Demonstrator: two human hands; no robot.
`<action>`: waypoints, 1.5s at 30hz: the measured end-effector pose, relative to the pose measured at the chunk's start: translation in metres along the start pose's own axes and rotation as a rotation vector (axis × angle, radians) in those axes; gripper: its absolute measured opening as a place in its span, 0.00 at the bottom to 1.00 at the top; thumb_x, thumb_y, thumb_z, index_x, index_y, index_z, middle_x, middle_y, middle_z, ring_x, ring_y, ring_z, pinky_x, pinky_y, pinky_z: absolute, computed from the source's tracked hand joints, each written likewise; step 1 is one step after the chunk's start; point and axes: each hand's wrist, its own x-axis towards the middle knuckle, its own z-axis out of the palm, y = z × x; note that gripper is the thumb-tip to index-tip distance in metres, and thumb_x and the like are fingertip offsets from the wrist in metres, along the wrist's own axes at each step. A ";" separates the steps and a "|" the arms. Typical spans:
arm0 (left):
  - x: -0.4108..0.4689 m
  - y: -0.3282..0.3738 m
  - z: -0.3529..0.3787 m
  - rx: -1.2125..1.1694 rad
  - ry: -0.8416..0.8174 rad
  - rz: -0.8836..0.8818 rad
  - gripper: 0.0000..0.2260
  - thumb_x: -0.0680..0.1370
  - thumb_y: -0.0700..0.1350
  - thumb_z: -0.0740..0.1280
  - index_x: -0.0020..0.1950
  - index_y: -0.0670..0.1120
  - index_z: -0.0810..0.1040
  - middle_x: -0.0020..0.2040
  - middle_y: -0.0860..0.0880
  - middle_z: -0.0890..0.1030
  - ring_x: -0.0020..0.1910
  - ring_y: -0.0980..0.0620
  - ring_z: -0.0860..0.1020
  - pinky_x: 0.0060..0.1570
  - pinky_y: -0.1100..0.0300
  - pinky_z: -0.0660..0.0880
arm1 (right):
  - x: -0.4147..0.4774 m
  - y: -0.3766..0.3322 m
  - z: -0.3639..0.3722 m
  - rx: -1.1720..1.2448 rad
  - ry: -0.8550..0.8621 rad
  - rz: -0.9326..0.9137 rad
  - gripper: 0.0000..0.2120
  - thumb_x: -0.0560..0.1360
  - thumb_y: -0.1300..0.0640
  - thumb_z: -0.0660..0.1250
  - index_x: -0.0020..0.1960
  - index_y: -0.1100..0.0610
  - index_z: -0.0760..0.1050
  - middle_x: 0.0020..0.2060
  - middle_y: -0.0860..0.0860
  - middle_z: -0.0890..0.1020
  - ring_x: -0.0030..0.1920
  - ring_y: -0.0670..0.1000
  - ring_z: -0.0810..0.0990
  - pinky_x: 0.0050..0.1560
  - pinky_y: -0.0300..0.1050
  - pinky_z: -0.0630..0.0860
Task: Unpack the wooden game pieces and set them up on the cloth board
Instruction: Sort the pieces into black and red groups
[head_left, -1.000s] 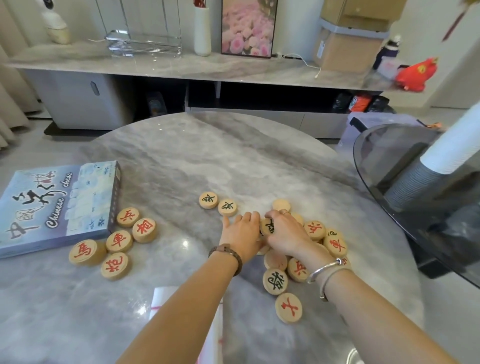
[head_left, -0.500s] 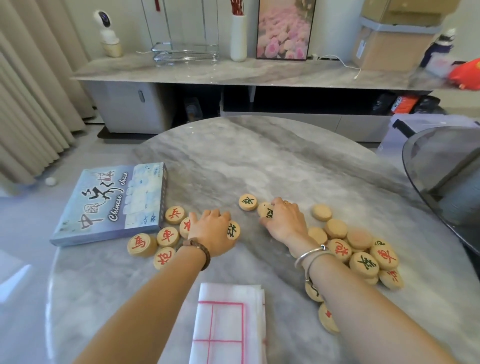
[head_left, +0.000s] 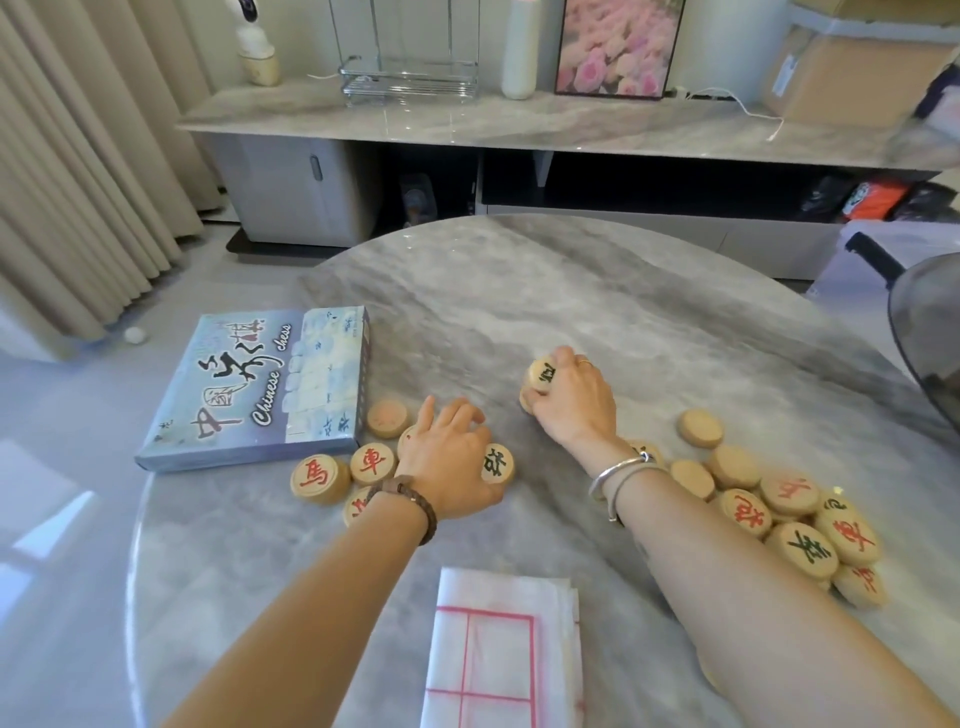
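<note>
Here, box reads "Chinese chess", w/ characters.

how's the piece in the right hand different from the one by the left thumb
The piece in the right hand is lifted and tilted on edge; the piece by the left thumb lies flat on the table. The first is gripped, the second only touched. Both are round, wooden, dark-marked.

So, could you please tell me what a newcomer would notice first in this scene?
Two bare hands work on a round grey marble table: the right hand grips a black-lettered wooden disc, and the left hand rests among red-lettered discs. A blue Chinese chess box lies left; a folded white red-lined cloth waits nearest.
</note>
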 end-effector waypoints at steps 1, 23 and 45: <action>-0.001 0.000 0.001 0.000 0.007 0.003 0.25 0.74 0.58 0.63 0.68 0.48 0.70 0.71 0.50 0.62 0.75 0.50 0.52 0.74 0.48 0.39 | 0.001 -0.003 0.006 -0.021 -0.056 -0.022 0.21 0.75 0.52 0.64 0.64 0.59 0.65 0.61 0.59 0.74 0.63 0.60 0.71 0.57 0.50 0.69; -0.081 -0.046 -0.029 -0.109 -0.068 -0.162 0.23 0.72 0.52 0.68 0.65 0.47 0.70 0.64 0.47 0.72 0.63 0.47 0.73 0.60 0.55 0.71 | -0.098 -0.078 -0.013 0.106 -0.413 -0.190 0.25 0.69 0.60 0.70 0.64 0.57 0.65 0.60 0.57 0.76 0.60 0.57 0.75 0.50 0.41 0.70; -0.111 -0.088 0.010 -0.193 -0.266 -0.439 0.23 0.73 0.46 0.70 0.66 0.43 0.68 0.64 0.43 0.71 0.63 0.45 0.73 0.61 0.56 0.71 | -0.161 -0.105 0.046 -0.052 -0.465 -0.329 0.25 0.74 0.54 0.66 0.67 0.57 0.60 0.64 0.58 0.70 0.61 0.61 0.73 0.55 0.51 0.71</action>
